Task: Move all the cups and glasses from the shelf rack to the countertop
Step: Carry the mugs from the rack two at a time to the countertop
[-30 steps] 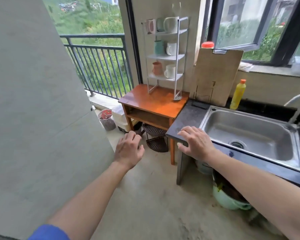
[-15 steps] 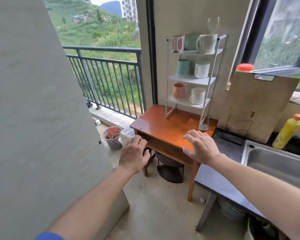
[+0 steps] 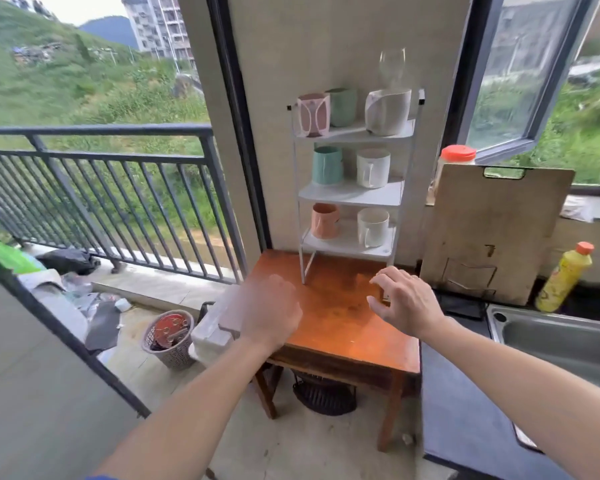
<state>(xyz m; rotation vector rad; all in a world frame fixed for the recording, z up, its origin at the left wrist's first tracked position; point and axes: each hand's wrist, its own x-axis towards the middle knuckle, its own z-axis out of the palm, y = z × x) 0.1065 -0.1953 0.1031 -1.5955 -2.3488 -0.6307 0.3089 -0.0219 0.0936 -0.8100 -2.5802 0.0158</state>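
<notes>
A white three-tier shelf rack stands at the back of a small wooden table. Its top tier holds a pink cup, a green cup, a white mug and a clear glass behind it. The middle tier carries a teal cup and a white mug. On the bottom tier sit an orange cup and a white mug. My left hand and my right hand hover over the table, below the rack, both empty with fingers apart. The dark countertop lies to the right.
A wooden cutting board leans on the wall beside a red-lidded jar and a yellow bottle. A steel sink is set in the countertop. A small basket, a white box and a balcony railing are on the left.
The view has come closer to the table and rack. Both hands have moved forward and up, from the table's front edge to above its top.
</notes>
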